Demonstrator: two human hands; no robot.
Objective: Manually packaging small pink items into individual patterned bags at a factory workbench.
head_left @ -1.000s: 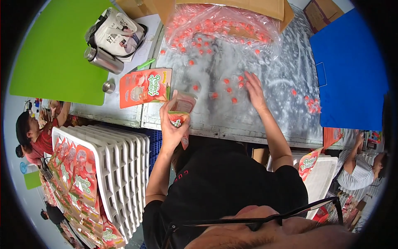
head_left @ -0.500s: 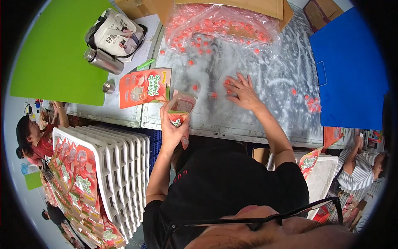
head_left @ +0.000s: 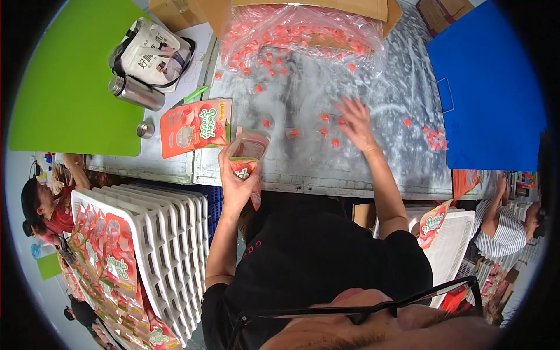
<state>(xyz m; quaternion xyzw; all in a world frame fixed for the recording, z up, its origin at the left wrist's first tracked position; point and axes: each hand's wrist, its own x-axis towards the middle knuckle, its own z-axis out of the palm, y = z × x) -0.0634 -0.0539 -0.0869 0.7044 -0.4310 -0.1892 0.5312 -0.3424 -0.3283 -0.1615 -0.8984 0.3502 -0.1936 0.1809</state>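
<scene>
An opened red candy pouch (head_left: 254,146) is gripped in my left hand (head_left: 236,182) at the table's front edge, its mouth facing up. My right hand (head_left: 356,123) hovers with fingers spread, slightly blurred, just beside several small red wrapped candies (head_left: 324,132). Between the pouch and those candies lie two more pieces, one of them a wrapped candy (head_left: 293,133). Flat on the table left of my left hand rests a red printed pouch (head_left: 197,127). A cardboard box (head_left: 315,11) at the back holds a clear plastic bag (head_left: 303,41) full of the same candies.
A steel bottle (head_left: 137,93), its cap (head_left: 145,129), a green cutter (head_left: 196,93) and a white bag (head_left: 154,55) stand left. A blue board (head_left: 487,87) borders the right; loose candies (head_left: 435,139) lie near it. Stacked white trays (head_left: 157,233) carry pouches. Co-workers sit on both sides.
My right hand has lifted and shifted right, uncovering several candies that lay under its fingers. The left hand still holds the pouch in about the same place. The view has shifted slightly.
</scene>
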